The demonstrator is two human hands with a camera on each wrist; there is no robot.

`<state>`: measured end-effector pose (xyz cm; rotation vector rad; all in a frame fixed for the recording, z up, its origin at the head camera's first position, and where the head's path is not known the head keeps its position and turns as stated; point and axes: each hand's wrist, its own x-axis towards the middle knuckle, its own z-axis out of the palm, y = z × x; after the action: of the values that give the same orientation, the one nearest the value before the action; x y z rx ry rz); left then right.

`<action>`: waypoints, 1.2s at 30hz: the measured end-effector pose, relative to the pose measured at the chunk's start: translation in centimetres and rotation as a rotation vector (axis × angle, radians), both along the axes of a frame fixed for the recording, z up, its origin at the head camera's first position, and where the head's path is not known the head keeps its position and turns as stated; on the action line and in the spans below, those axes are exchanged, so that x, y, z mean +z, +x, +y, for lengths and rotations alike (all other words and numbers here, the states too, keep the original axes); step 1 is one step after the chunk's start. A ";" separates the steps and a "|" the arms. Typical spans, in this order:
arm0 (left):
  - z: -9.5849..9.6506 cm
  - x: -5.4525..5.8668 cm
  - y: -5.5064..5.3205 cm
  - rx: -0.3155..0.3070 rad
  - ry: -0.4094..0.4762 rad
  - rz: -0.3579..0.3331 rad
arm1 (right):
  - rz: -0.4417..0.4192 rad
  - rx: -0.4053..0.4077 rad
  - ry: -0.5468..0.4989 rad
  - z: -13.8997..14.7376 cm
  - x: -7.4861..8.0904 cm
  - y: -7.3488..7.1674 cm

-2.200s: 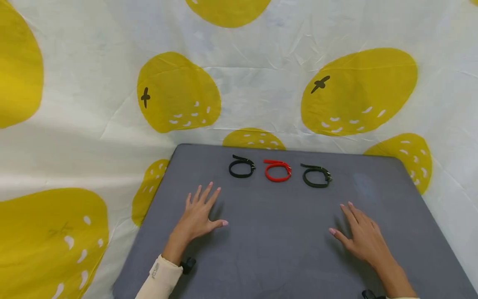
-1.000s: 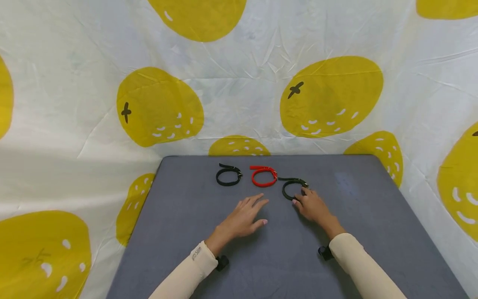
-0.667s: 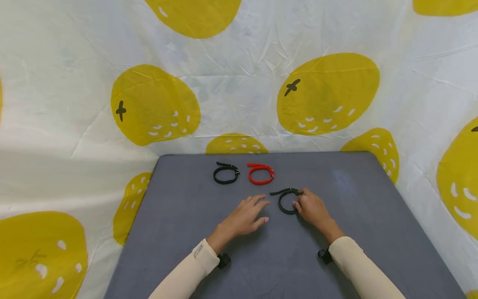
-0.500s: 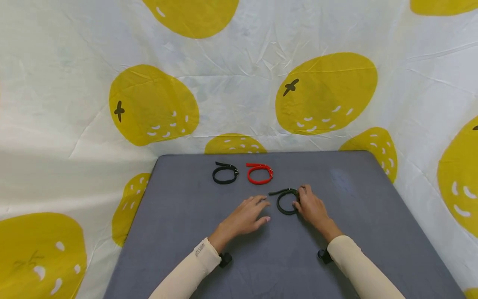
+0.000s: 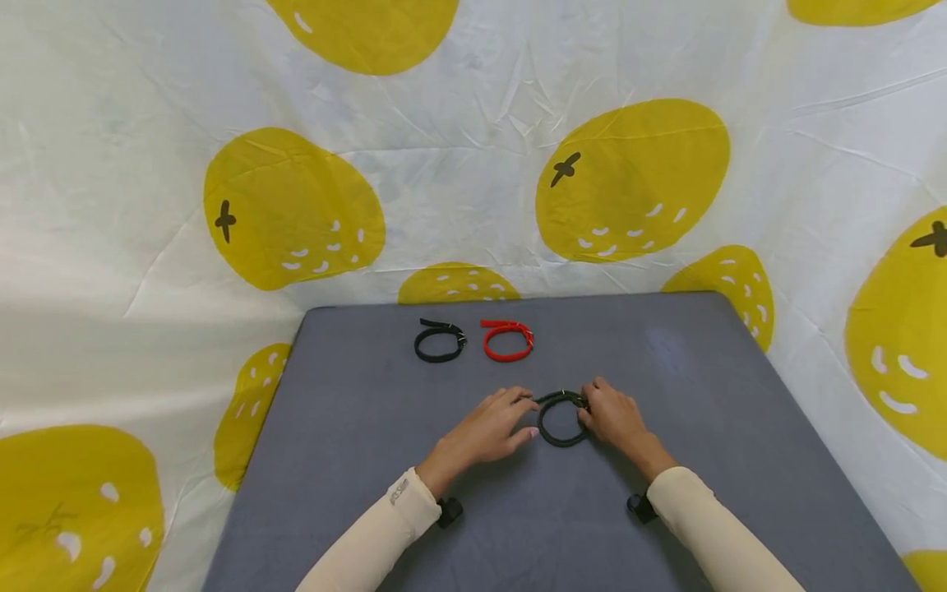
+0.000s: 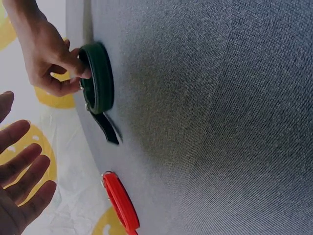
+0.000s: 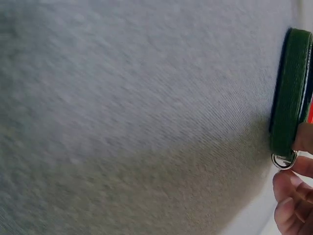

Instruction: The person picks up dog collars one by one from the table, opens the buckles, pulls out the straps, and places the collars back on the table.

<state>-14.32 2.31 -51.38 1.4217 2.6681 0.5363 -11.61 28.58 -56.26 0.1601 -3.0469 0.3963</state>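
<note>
A dark green buckle collar [image 5: 564, 444] lies looped on the grey table, near the middle. My right hand [image 5: 620, 419] pinches its buckle end between thumb and fingers; in the right wrist view the fingers [image 7: 286, 183] are by the metal D-ring under the green band [image 7: 288, 93]. To the left of the loop is my left hand [image 5: 479, 429], fingers spread and holding nothing. In the head view its fingertips overlap the collar's strap tail, but the left wrist view shows a gap between the left hand [image 6: 24, 181] and the green collar [image 6: 102, 78].
Farther back on the table [image 5: 355, 493] lie a red collar [image 5: 507, 358] and a black collar [image 5: 438, 358], side by side. Behind the table hangs a white cloth [image 5: 473, 205] printed with yellow fruit shapes. Both wrists carry small black cameras.
The right hand reached the green collar from the table's right side and drew it nearer, out of the row. The left hand moved in from the left toward the middle. Red and black collars stay put.
</note>
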 end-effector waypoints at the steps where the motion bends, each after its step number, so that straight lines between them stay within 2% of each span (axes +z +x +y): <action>1: 0.0 0.0 0.0 -0.003 -0.002 0.006 | -0.004 -0.002 -0.004 -0.1 0.0 0.1; 6: -0.1 -0.2 0.0 -0.003 -0.008 0.039 | -0.016 -0.010 -0.042 -0.8 -0.3 0.8; 11: -0.3 -0.3 -0.1 0.026 -0.027 0.024 | -0.012 -0.004 -0.124 -1.5 -0.1 1.5; 18: -0.4 -0.6 -0.2 0.056 -0.054 0.003 | 0.083 0.082 -0.230 -2.5 1.5 2.4; 21: -0.5 -0.4 -0.1 0.085 -0.032 -0.048 | 0.134 0.126 -0.252 -3.0 2.7 3.0; 25: -0.7 0.1 0.3 0.121 0.055 -0.147 | 0.191 0.165 -0.338 -3.7 4.7 3.9; 27: -0.9 0.4 0.6 0.118 0.113 -0.177 | 0.227 0.190 -0.389 -4.1 5.5 4.4; 32: -1.4 1.9 1.7 0.070 0.292 -0.200 | 0.318 0.253 -0.491 -5.3 7.6 5.6; 36: -1.8 3.3 2.3 0.029 0.407 -0.196 | 0.317 0.297 -0.564 -6.3 9.1 6.3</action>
<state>-12.06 0.49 -48.09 1.3272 2.5207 1.2103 -5.27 22.30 -47.14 0.5750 -2.4859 1.1044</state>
